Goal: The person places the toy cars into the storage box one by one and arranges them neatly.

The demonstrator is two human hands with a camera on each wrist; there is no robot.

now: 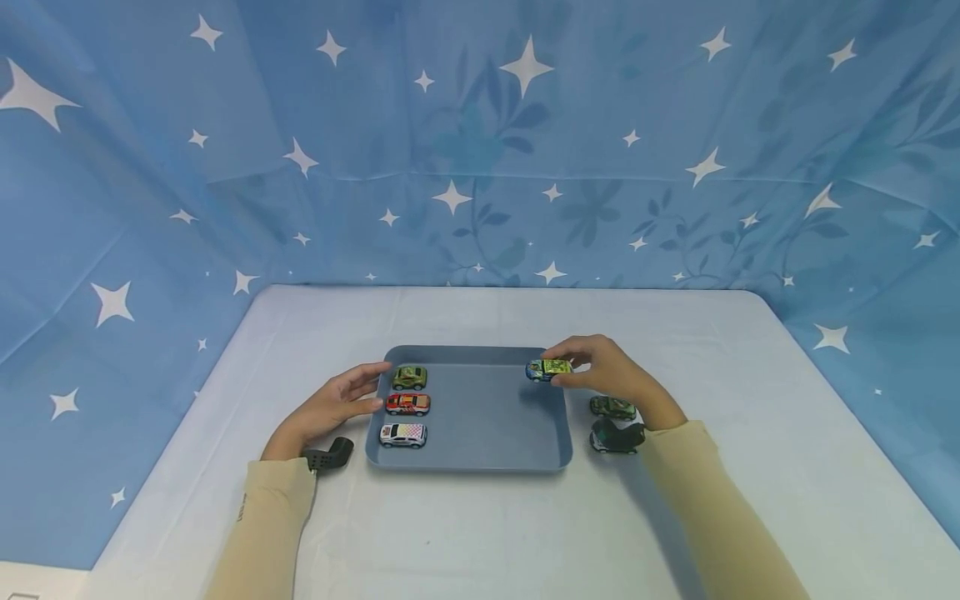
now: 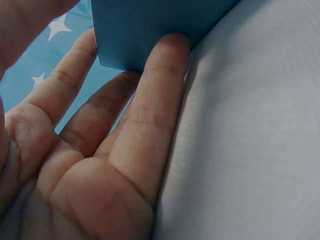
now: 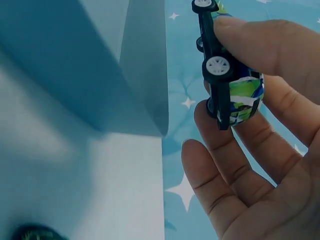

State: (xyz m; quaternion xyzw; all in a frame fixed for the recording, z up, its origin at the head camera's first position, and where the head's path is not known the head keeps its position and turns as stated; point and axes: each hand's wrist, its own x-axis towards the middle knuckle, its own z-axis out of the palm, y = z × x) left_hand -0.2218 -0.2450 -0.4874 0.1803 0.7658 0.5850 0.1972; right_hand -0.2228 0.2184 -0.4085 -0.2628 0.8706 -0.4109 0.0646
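Observation:
In the head view, my right hand (image 1: pixel 603 367) pinches a blue, green and yellow toy car (image 1: pixel 548 370) above the right end of a grey-blue tray (image 1: pixel 487 460). The right wrist view shows this toy car (image 3: pixel 242 97) between thumb and fingers, its wheels facing the camera. My left hand (image 1: pixel 339 406) touches the tray's left side with its fingers extended; the left wrist view has fingertips against the tray wall (image 2: pixel 150 30). Along the left inside of the tray stand a green toy car (image 1: pixel 409 377), a red toy car (image 1: pixel 408 404) and a white toy car (image 1: pixel 403 435).
Right of the tray, on the white table (image 1: pixel 480 533), stand a dark green toy car (image 1: pixel 613 407) and another toy car (image 1: pixel 604 445), partly hidden by the black wrist camera. A blue starry curtain (image 1: pixel 480 125) hangs behind the table.

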